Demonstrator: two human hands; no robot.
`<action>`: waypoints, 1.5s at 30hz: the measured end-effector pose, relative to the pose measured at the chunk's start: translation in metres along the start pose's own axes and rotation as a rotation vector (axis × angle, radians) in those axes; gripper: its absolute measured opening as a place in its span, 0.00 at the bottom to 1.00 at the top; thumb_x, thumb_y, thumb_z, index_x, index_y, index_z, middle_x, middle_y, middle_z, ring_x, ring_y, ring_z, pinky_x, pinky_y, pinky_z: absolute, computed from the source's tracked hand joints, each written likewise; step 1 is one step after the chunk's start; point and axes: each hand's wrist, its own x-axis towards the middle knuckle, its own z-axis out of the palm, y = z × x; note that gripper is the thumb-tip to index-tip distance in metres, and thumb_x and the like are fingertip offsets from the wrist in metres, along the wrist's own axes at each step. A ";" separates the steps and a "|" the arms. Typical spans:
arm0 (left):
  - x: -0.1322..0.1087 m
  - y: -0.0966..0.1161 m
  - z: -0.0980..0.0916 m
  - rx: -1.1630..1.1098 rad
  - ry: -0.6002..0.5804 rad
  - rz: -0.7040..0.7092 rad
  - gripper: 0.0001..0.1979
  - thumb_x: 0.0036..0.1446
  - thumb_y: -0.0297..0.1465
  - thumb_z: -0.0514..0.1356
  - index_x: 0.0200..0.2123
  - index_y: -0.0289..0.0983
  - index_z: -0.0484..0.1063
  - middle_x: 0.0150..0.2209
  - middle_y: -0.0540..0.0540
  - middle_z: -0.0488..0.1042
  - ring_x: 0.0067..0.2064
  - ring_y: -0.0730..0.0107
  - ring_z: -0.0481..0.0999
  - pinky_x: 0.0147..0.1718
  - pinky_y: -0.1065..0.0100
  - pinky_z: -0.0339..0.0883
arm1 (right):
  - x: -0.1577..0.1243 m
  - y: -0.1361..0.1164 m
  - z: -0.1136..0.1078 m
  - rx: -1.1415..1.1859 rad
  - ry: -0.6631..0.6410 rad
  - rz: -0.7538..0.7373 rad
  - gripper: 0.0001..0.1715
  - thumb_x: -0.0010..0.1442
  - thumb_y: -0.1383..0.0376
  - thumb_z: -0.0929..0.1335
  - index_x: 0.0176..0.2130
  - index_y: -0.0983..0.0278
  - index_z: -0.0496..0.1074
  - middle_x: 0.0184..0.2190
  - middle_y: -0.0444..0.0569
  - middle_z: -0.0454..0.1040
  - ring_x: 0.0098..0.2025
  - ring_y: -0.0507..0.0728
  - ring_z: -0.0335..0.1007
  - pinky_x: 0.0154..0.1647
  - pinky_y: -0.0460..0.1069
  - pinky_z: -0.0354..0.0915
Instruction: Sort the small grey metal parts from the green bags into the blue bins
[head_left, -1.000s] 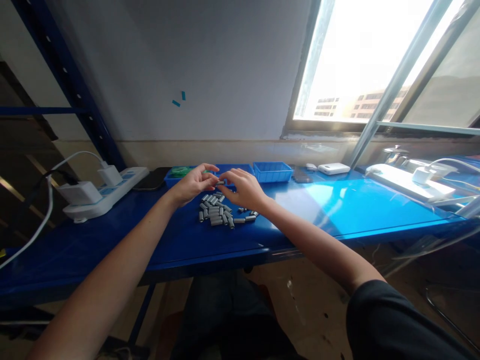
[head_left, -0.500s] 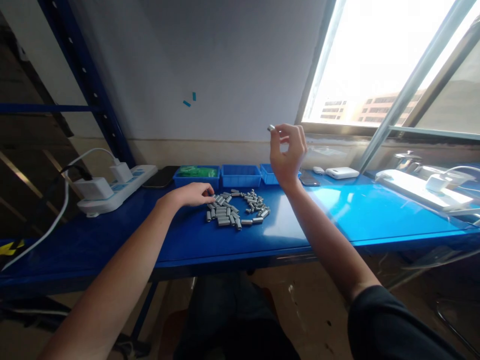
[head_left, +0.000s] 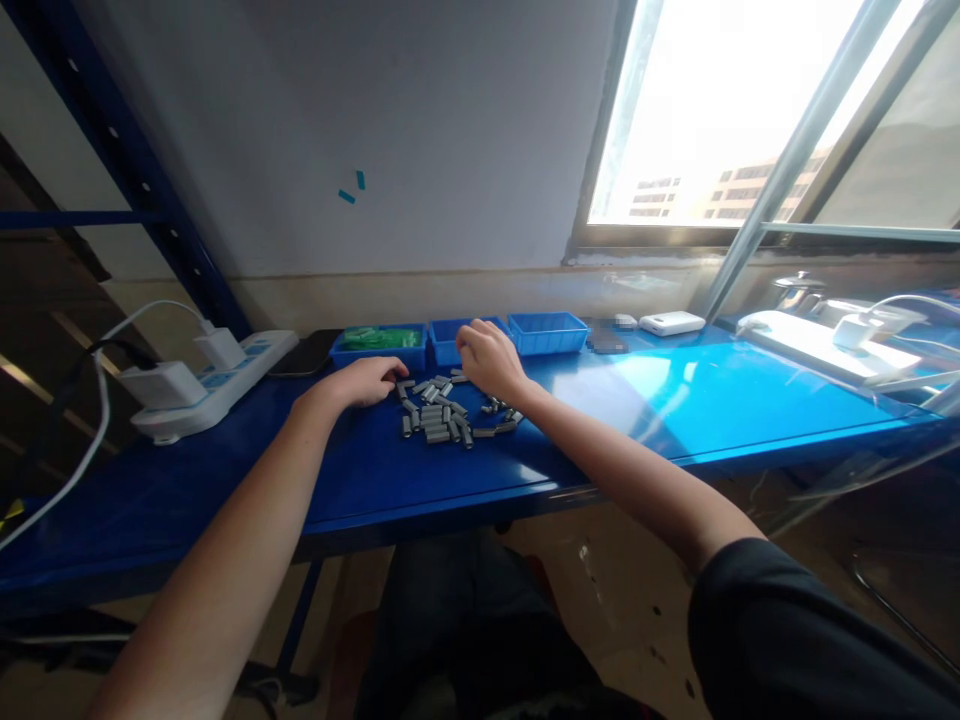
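Short grey metal pieces that look like hex standoffs (head_left: pixel 437 411) lie in a loose pile on the blue table. Smaller metal pieces (head_left: pixel 491 405) are on its right side, partly covered by my right hand. My left hand (head_left: pixel 366 380) rests at the pile's left edge, its fingers bent and slightly apart beside the nearest pieces. My right hand (head_left: pixel 487 358) is closed and hangs by the front of the middle blue bin (head_left: pixel 444 350). Its fingertips are turned away, so whatever they hold is hidden.
A blue bin (head_left: pixel 420 355) with green bags (head_left: pixel 381 340) stands left, and another blue bin (head_left: pixel 549 335) right. A dark tablet-like slab (head_left: pixel 304 355) and a power strip (head_left: pixel 225 385) lie further left. A white box (head_left: pixel 673 323) and second strip (head_left: pixel 810 350) sit right.
My right hand has come down and left from its raised position, where it pinched a small metal piece, to the middle bin. My left hand stays by the pile, and the view has shifted slightly.
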 end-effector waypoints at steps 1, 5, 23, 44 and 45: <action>-0.001 0.002 -0.001 -0.014 -0.022 0.035 0.24 0.39 0.33 0.58 0.44 0.42 0.76 0.38 0.45 0.77 0.37 0.60 0.75 0.34 0.69 0.66 | -0.001 -0.004 0.002 0.003 -0.012 -0.018 0.15 0.55 0.75 0.59 0.33 0.63 0.71 0.35 0.51 0.67 0.38 0.58 0.63 0.39 0.50 0.59; -0.004 0.008 -0.003 -0.007 -0.119 0.149 0.17 0.39 0.37 0.61 0.36 0.41 0.78 0.34 0.45 0.76 0.31 0.62 0.73 0.29 0.69 0.64 | -0.004 -0.005 0.009 0.040 -0.099 -0.037 0.15 0.51 0.76 0.61 0.35 0.63 0.72 0.37 0.51 0.65 0.39 0.57 0.63 0.39 0.49 0.60; -0.017 0.042 -0.008 -0.436 0.181 0.166 0.24 0.50 0.52 0.58 0.38 0.37 0.75 0.37 0.44 0.77 0.40 0.61 0.75 0.39 0.65 0.67 | 0.005 -0.016 -0.023 0.086 0.102 -0.179 0.15 0.69 0.60 0.58 0.44 0.64 0.69 0.38 0.52 0.71 0.42 0.56 0.65 0.46 0.49 0.60; -0.011 0.055 0.007 -0.731 0.204 0.208 0.28 0.41 0.49 0.67 0.38 0.37 0.64 0.27 0.50 0.73 0.32 0.67 0.74 0.35 0.66 0.66 | 0.006 -0.007 -0.010 0.027 -0.156 -0.247 0.12 0.63 0.61 0.64 0.46 0.63 0.68 0.39 0.50 0.73 0.42 0.57 0.67 0.43 0.49 0.60; -0.012 0.056 0.007 -0.744 0.206 0.212 0.28 0.41 0.50 0.68 0.38 0.37 0.64 0.27 0.50 0.73 0.32 0.68 0.74 0.35 0.67 0.66 | 0.005 -0.007 -0.011 0.027 -0.158 -0.259 0.13 0.64 0.60 0.64 0.46 0.62 0.68 0.39 0.50 0.73 0.42 0.57 0.67 0.43 0.49 0.60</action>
